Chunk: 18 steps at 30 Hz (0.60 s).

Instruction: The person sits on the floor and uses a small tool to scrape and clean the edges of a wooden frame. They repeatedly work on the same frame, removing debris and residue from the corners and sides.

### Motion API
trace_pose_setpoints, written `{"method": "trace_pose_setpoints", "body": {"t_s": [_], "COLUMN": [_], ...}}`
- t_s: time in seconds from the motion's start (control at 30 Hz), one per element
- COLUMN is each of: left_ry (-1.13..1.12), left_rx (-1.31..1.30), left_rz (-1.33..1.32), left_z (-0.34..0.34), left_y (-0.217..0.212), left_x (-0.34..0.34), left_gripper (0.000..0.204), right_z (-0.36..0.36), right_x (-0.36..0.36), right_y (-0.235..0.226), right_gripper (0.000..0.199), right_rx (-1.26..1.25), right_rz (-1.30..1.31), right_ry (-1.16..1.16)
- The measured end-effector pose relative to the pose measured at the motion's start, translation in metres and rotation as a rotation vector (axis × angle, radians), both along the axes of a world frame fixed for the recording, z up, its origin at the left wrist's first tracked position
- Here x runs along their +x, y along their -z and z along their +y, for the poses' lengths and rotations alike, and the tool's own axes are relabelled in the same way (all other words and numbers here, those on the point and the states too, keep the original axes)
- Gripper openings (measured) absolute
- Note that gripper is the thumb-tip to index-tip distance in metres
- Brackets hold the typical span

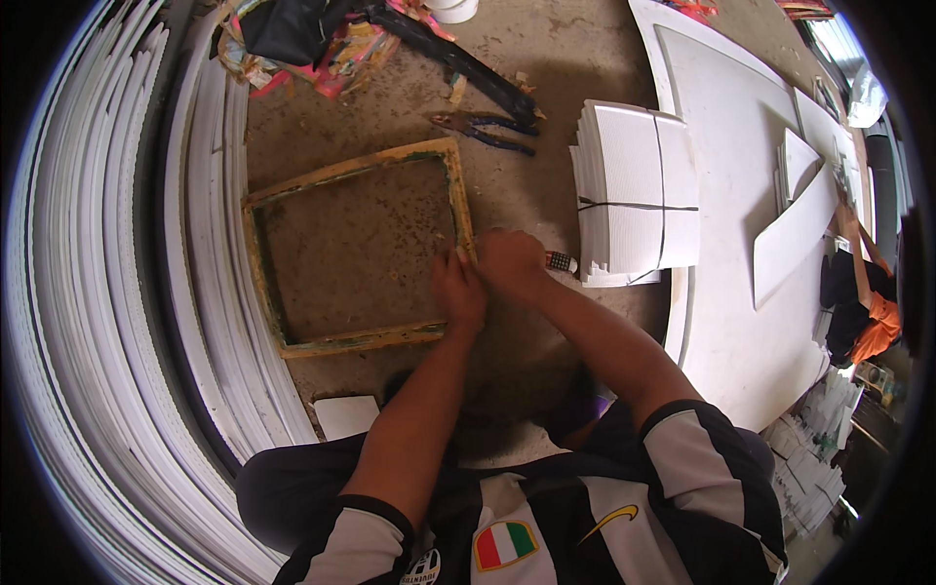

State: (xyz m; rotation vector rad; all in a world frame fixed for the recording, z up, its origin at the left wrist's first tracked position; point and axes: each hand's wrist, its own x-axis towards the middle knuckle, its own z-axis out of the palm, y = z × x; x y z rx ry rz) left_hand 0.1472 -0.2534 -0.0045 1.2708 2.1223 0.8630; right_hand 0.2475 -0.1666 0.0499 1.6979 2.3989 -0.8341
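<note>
4 sides make up the yellowish wooden frame (pixel 462 200), which lies left of centre in the view, on the brown floor (pixel 341 249). We see the left hand (pixel 458 290) gripping its right side, toward the lower end. The right hand (pixel 512 263), just beside it, is clenched on a short tool (pixel 561 261), red and black with a pale end; its other end is hidden, so we cannot tell its kind.

We judge the step in hand to be close work with the tool on that side. The next move, we think, calls for a firm left hold and a controlled right wrist, with the left fingertips kept clear of the hidden end.

Above the hands, at upper centre, we find dark-handled pliers (pixel 487 130), apart from the frame, and past them a black bar (pixel 468 68). Right of centre stands a corded bundle of white sheets (pixel 629 175), near the tool. Long white strips (pixel 107 292) fill the left of the view, and another person (pixel 877 327), partly in orange, shows at the far right.
</note>
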Motion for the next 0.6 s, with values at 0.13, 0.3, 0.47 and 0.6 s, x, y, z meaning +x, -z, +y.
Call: {"method": "trace_pose_setpoints", "body": {"t_s": [0.13,0.3,0.47,0.6], "left_ry": [-0.028,-0.023,-0.05,-0.043], "left_rx": [0.061,-0.05,-0.007,-0.055], "left_rz": [-0.109,-0.052,-0.044,-0.092], "left_z": [0.004,-0.001,0.005,0.003], "left_y": [0.002,0.001,0.003,0.003], "left_x": [0.003,0.0,0.002,0.0], "left_gripper": [0.041,0.044,0.042,0.052], "right_z": [0.017,0.017,0.037,0.036], "right_x": [0.022,0.013,0.026,0.027], "right_y": [0.024,0.003,0.029,0.036], "right_gripper": [0.026,0.027,0.03,0.029], "right_rx": [-0.027,-0.064,-0.265,-0.296], "right_rz": [0.176,-0.018,0.265,0.301], "right_ry": [0.002,-0.154,0.011,0.061]}}
